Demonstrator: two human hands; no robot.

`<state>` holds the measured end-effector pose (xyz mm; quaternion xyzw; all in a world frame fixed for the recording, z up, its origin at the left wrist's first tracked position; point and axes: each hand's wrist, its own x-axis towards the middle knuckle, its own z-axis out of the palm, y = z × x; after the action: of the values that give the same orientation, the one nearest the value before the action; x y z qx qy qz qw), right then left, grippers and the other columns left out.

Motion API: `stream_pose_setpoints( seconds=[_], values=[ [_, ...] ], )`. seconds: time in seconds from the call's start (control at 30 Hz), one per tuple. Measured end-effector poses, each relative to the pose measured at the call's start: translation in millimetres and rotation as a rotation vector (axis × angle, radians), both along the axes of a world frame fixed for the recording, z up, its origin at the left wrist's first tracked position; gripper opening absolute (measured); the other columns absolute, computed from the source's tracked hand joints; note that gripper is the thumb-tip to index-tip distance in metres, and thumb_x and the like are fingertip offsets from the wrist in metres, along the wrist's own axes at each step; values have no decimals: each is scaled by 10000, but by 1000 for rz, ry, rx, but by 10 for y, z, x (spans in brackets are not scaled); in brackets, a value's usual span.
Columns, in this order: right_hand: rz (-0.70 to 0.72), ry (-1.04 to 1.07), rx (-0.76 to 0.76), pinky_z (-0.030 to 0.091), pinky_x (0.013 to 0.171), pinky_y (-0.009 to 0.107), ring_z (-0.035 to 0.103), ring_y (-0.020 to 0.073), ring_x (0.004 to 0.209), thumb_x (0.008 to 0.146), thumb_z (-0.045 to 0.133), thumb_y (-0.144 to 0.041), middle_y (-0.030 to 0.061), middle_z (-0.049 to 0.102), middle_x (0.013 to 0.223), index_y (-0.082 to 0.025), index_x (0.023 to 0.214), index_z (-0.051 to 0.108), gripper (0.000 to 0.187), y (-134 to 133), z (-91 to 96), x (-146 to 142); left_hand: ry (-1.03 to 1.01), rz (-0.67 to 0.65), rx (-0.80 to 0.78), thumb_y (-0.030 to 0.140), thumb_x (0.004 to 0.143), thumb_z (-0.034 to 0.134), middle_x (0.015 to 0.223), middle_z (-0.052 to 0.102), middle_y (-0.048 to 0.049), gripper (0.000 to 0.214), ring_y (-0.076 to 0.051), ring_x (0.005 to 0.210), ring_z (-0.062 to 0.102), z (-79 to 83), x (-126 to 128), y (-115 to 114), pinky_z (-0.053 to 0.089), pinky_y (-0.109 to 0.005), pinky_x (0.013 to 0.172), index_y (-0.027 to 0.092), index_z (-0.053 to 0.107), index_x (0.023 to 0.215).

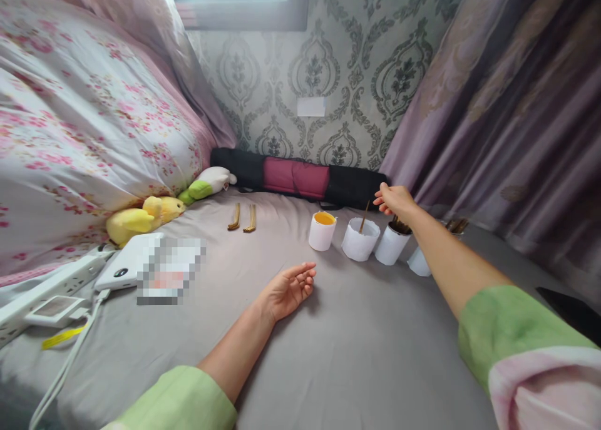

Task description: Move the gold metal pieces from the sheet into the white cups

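Palm up on the grey sheet, my left hand (292, 289) rests with its fingers loosely curled and apart, holding nothing. My right hand (395, 200) hovers above a row of white cups, fingers a little spread. Just left of its fingertips, a thin brown stick (364, 218) leans in a wide white cup (360, 243); a small gap seems to separate them. A white cup with a yellow inside (322, 233) stands to the left. Below my right hand is a white cup (390, 247) of dark sticks. Another white cup (419, 264) is partly behind my forearm.
Two small bundles of thin golden-brown bent pieces (251, 218) lie on the sheet. Left are a power strip (47, 292), a white power bank (129, 261) with cables, and plush toys (145, 217). A black and maroon long bag (295, 176) lies along the wall.
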<state>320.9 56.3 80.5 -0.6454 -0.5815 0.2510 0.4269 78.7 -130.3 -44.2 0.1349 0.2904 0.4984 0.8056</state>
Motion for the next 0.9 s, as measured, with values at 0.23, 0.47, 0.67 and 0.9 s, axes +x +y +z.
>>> stream_pose_setpoints(
  seconds=[0.23, 0.47, 0.67, 0.9],
  values=[
    [-21, 82, 118, 282, 267, 162, 436, 50, 313, 878, 394, -399, 27, 581, 565, -131, 697, 529, 350, -151, 109, 90, 15, 1, -1, 119, 740, 604, 725, 573, -42, 179, -59, 580, 522, 41, 6, -17, 443, -158, 517, 70, 596, 912],
    [-62, 127, 242, 307, 300, 144, 443, 39, 338, 866, 418, -406, 3, 556, 549, -142, 682, 538, 343, -450, 152, 198, 27, 3, 20, 112, 757, 584, 745, 579, -49, 165, -60, 588, 530, 19, 4, -24, 453, -158, 519, 79, 595, 919],
    [-5, 191, 250, 298, 306, 151, 433, 46, 345, 856, 434, -409, -19, 502, 504, -158, 660, 503, 326, -814, 68, 242, 26, -5, 30, 102, 755, 581, 751, 574, -51, 178, -64, 593, 533, 28, 8, -37, 460, -162, 524, 70, 593, 930],
    [64, 242, 199, 279, 317, 164, 421, 54, 357, 824, 434, -460, -18, 505, 511, -170, 674, 514, 335, -1174, -252, 111, 50, 4, 26, 93, 756, 576, 745, 577, -54, 163, -64, 587, 537, 42, 10, -47, 462, -163, 518, 67, 599, 914]
  ],
)
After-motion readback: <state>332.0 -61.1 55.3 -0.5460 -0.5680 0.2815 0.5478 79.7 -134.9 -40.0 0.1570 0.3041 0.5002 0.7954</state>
